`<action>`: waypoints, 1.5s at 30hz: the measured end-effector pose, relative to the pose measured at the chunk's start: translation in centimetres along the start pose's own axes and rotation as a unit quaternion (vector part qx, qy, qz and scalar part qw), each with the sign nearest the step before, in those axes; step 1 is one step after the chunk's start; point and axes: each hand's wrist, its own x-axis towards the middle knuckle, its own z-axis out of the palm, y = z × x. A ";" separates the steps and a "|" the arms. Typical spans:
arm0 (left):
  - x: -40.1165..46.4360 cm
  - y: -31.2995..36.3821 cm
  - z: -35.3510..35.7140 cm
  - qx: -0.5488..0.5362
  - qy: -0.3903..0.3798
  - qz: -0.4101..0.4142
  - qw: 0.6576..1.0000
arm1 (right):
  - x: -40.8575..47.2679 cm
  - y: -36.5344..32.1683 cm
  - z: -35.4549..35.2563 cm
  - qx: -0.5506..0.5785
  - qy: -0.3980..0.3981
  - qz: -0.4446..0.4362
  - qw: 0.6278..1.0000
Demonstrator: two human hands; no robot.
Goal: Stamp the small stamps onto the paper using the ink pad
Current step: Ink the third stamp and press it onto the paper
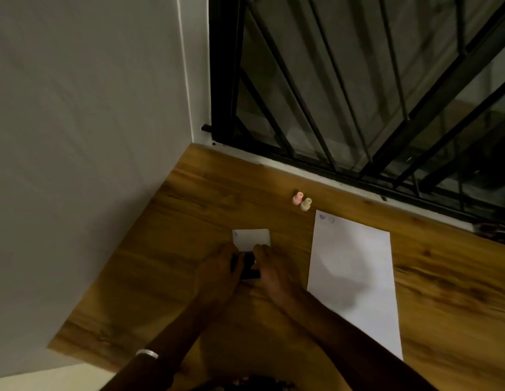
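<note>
A dark ink pad (249,267) lies on the wooden table (189,210), with its white lid (251,238) raised or lying just behind it. My left hand (217,273) and my right hand (269,273) both grip the pad from either side, fingers curled on its edges. A long white paper (355,277) lies to the right, with two faint stamped marks near its top left corner. A pink stamp (297,198) and a cream stamp (305,204) stand upright beyond the paper, apart from both hands.
A grey wall (90,136) borders the table on the left. A black metal window grille (358,94) runs along the far edge behind a white sill. A silver bangle (147,353) circles my left wrist.
</note>
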 end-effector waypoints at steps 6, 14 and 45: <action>0.1 0.0 0.0 0.005 0.000 0.006 1.000 | -0.1 0.2 0.6 -0.003 0.024 -0.015 1.000; -0.1 0.5 -0.7 -0.011 -0.033 -0.010 0.999 | -0.2 0.1 -0.4 -0.003 0.001 -0.022 1.000; 0.2 1.2 -1.1 -0.002 -0.053 -0.034 0.998 | 2.5 19.0 -7.9 -0.144 0.107 0.203 0.962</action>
